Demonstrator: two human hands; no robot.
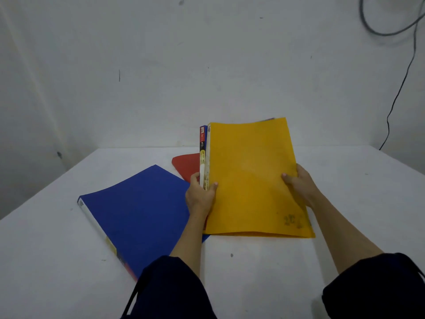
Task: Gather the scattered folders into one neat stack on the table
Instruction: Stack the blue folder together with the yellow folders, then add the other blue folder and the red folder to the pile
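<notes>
A yellow folder [250,176] stands tilted up on its lower edge on the white table [276,272], with another blue folder pressed behind it; only that one's labelled spine [202,139] shows. My left hand [200,196] grips the spine side of this pair. My right hand [299,183] grips the opposite edge. A blue folder [138,215] lies flat on the table to the left, its lower right corner tucked under the held pair. A red folder [186,165] lies flat behind, mostly hidden.
A white wall rises right behind the table's far edge. A black cable [400,88] hangs down the wall at the right. Dark sleeves cover both my upper arms at the bottom of the view.
</notes>
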